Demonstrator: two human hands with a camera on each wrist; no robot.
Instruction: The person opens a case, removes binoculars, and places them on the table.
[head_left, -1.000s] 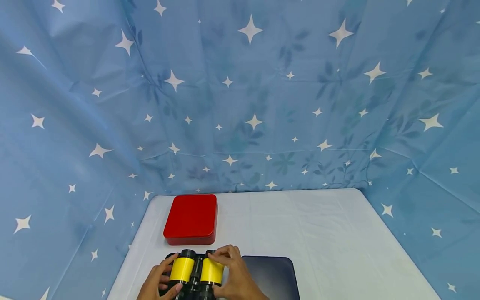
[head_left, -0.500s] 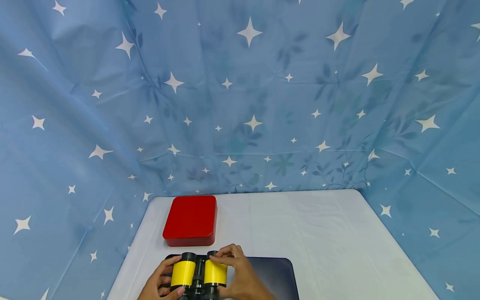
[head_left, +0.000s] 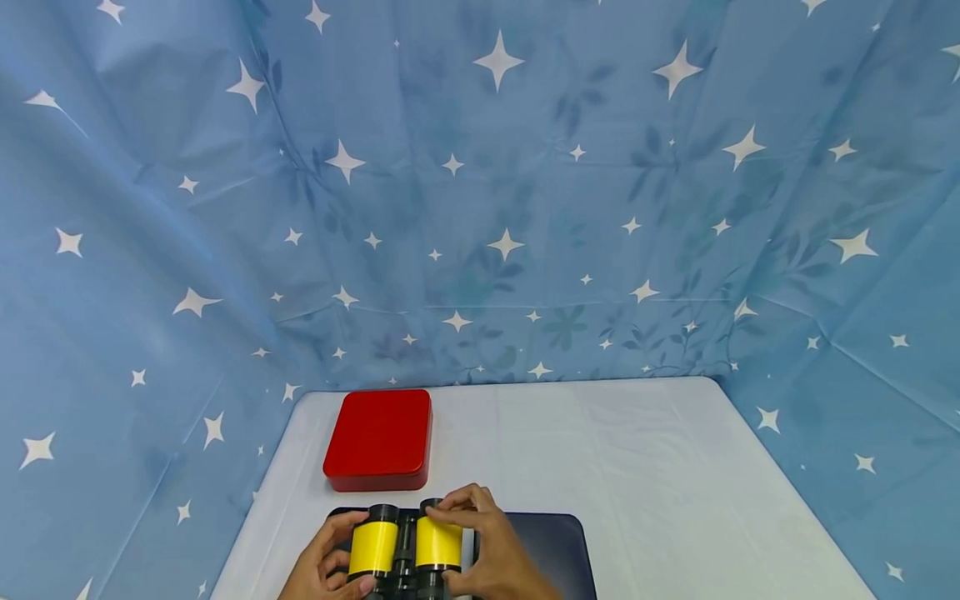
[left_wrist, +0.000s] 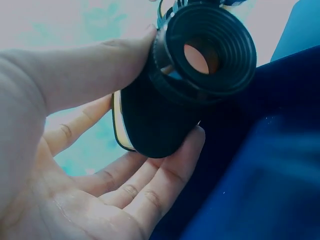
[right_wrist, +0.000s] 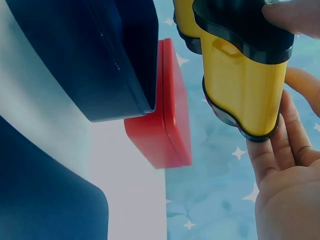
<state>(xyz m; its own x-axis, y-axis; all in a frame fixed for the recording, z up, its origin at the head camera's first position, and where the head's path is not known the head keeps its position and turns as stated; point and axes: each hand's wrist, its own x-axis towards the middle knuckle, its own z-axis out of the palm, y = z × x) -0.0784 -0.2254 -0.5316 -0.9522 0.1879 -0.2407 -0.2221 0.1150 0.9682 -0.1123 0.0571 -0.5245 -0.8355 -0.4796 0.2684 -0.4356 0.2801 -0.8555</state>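
Note:
Both hands hold a pair of yellow and black binoculars [head_left: 375,547] at the bottom of the head view. My left hand [head_left: 321,560] grips the left barrel, thumb at the near end and fingers around the far side. On the right barrel, my right hand [head_left: 491,546] pinches with fingers at the far end and thumb at the near end. In the left wrist view, a black eyepiece [left_wrist: 240,55] faces the camera above the left palm. Behind the binoculars in the right wrist view is an open navy box [right_wrist: 75,55], apart from them.
A closed red tin [head_left: 381,433] stands on the white table [head_left: 637,475], beyond the binoculars. A second navy piece [head_left: 543,550], perhaps a lid, lies right of the right hand. Blue star-patterned curtains [head_left: 510,192] enclose the table at the back and sides.
The binoculars and both hands have shifted slightly to the right. Both grips stay the same. The red tin and navy pieces have not moved on the table.

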